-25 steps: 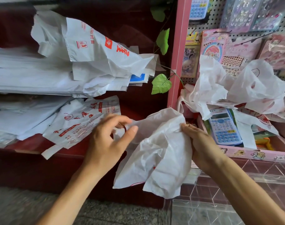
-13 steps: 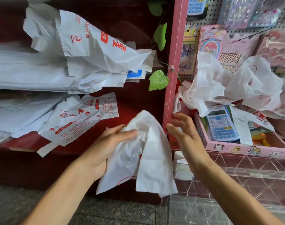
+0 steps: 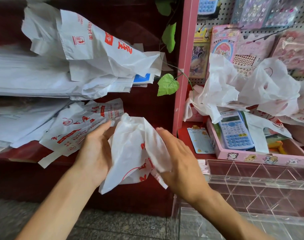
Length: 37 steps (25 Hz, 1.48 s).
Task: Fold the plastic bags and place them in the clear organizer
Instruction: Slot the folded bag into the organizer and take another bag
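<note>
Crumpled white plastic bag with red print (image 3: 130, 153) sits between both hands, in front of the dark red wooden shelf (image 3: 147, 108), left of the pink upright post (image 3: 184, 66). Left hand (image 3: 94, 153) is on the bag's left side, fingers partly curled around the plastic, thumb on its front edge, gripping it. Right hand (image 3: 179, 161) is on the bag's right side, fingers mostly straight and together, palm pressed flat against the plastic; part of the bag drapes over those fingers. The bag hangs off the shelf edge in the air, bottom corner pointing down.

Clear acrylic organizer with diagonal dividers (image 3: 251, 184) is right of the post and below the held bag's level; a bit of white folded plastic shows at its left end. Loose heap of white plastic bags (image 3: 243, 90) lies right of the post, above a pink cardboard tray (image 3: 251, 157) holding a blue calculator (image 3: 234, 130). Stacked white printed bags (image 3: 61, 75) lie on the shelf, left of the post. Green leaf (image 3: 167, 84) hangs just beside the post.
</note>
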Tool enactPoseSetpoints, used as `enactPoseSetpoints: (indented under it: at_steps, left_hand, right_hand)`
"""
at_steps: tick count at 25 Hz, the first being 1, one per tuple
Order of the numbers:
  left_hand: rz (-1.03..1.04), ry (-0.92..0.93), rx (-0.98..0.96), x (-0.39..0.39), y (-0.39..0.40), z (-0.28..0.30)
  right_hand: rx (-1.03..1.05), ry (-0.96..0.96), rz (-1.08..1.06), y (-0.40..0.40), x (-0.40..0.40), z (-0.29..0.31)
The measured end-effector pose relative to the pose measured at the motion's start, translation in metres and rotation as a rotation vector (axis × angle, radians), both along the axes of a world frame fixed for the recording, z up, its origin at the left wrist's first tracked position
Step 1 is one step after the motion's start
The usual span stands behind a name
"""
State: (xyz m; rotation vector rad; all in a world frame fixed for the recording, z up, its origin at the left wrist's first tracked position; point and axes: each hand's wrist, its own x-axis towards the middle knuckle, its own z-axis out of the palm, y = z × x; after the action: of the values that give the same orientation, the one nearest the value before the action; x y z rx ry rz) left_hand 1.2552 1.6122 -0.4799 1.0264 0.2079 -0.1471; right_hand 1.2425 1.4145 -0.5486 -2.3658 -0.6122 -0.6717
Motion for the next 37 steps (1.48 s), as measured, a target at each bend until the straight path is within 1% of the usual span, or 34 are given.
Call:
enactPoseSetpoints:
  at_steps: [1,2,4,5,8,10,12,13,14,15,16,18,19,20,21,23,25,27,28,30,32,33,34,35,37]
  left_hand:
    - [-0.003,0.0,0.019,0.0,0.002,-0.001]
    - [-0.012,-0.001,0.047,0.001,0.003,-0.003]
    - [0.007,0.004,0.119,0.004,0.01,-0.006]
    - [0.062,0.006,0.139,0.008,0.015,-0.008]
    - [0.271,0.017,0.133,0.02,0.03,-0.012]
    - [0.364,-0.011,0.076,0.024,0.038,-0.012]
    - [0.408,-0.044,0.004,0.025,0.045,-0.011]
    - [0.396,-0.065,-0.02,0.026,0.049,-0.011]
    - [0.356,-0.087,-0.021,0.026,0.053,-0.011]
    - [0.301,-0.115,0.025,0.027,0.059,-0.013]
    - [0.243,-0.156,0.179,0.027,0.064,-0.016]
    - [0.149,-0.272,0.666,0.027,0.072,-0.026]
    - [0.105,-0.319,0.841,0.025,0.074,-0.03]
    - [0.055,-0.346,0.941,0.024,0.075,-0.033]
    - [0.007,-0.37,0.982,0.023,0.075,-0.036]
    - [-0.072,-0.429,0.977,0.02,0.073,-0.039]
    - [-0.145,-0.512,0.875,0.017,0.069,-0.037]
    - [-0.191,-0.542,0.786,0.016,0.066,-0.033]
    - [-0.213,-0.54,0.813,0.017,0.064,-0.034]
    - [-0.256,-0.528,1.0,0.02,0.062,-0.043]
    - [-0.24,-0.531,1.161,0.023,0.058,-0.053]
    - [-0.217,-0.537,1.179,0.025,0.056,-0.056]
    - [-0.195,-0.531,1.155,0.026,0.054,-0.056]
    - [-0.19,-0.499,1.077,0.025,0.054,-0.054]
    - [-0.221,-0.415,0.823,0.023,0.058,-0.049]
  right_hand:
    - [0.148,0.018,-0.038,-0.003,0.003,0.002]
    - [0.298,0.078,-0.044,-0.006,0.005,0.006]
    - [0.603,0.267,-0.021,-0.013,0.009,0.015]
    - [0.717,0.332,-0.025,-0.018,0.011,0.02]
    - [0.96,0.424,-0.066,-0.033,0.016,0.032]
    - [1.058,0.434,-0.117,-0.042,0.019,0.037]
    - [1.112,0.455,-0.137,-0.049,0.022,0.038]
    - [1.126,0.479,-0.136,-0.052,0.024,0.039]
    - [1.124,0.512,-0.13,-0.056,0.025,0.039]
    - [1.11,0.546,-0.118,-0.059,0.026,0.04]
    - [1.09,0.574,-0.104,-0.063,0.026,0.04]
    - [1.073,0.619,-0.073,-0.07,0.027,0.043]
    - [1.079,0.64,-0.052,-0.073,0.027,0.044]
    - [1.088,0.661,-0.03,-0.077,0.028,0.045]
    - [1.099,0.681,-0.013,-0.08,0.028,0.045]
    - [1.13,0.712,-0.005,-0.084,0.029,0.045]
    - [1.163,0.731,-0.005,-0.087,0.03,0.044]
    - [1.186,0.739,-0.017,-0.089,0.032,0.042]
    - [1.194,0.748,-0.016,-0.09,0.034,0.041]
    - [1.205,0.781,-0.009,-0.094,0.036,0.039]
    - [1.199,0.814,-0.015,-0.097,0.038,0.037]
    - [1.195,0.827,-0.02,-0.098,0.038,0.037]
    - [1.195,0.835,-0.026,-0.1,0.039,0.037]
    - [1.195,0.845,-0.031,-0.101,0.04,0.037]
    - [1.194,0.869,-0.046,-0.102,0.04,0.036]
